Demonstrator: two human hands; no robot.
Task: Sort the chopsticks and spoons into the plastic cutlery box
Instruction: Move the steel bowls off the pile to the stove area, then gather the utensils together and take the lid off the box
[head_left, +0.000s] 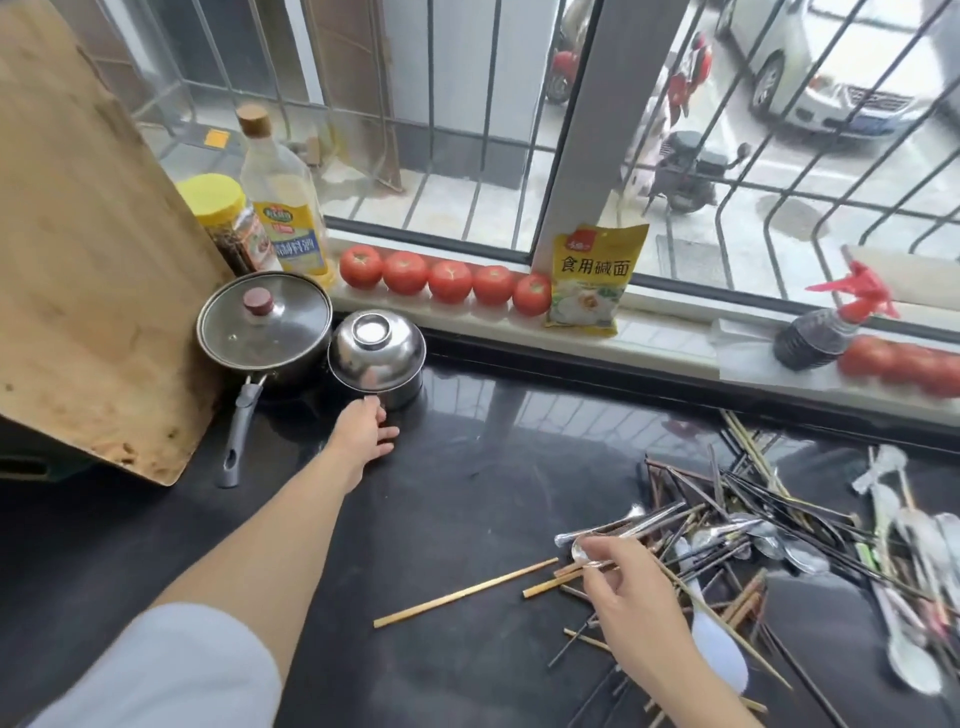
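Pile of chopsticks (727, 525) and spoons (789, 540) lies tangled on the black counter (467, 493), right side, running off frame. My right hand (634, 597) pinches one metal spoon (587, 552) at the pile's left edge. One pale chopstick (465, 592) lies apart to the left. My left hand (369, 431) reaches out, fingers relaxed, touching the upturned steel bowl (376, 356) beside the lidded pot (265, 325). Tomatoes (447, 280) line the windowsill. Can't make out the cutlery box.
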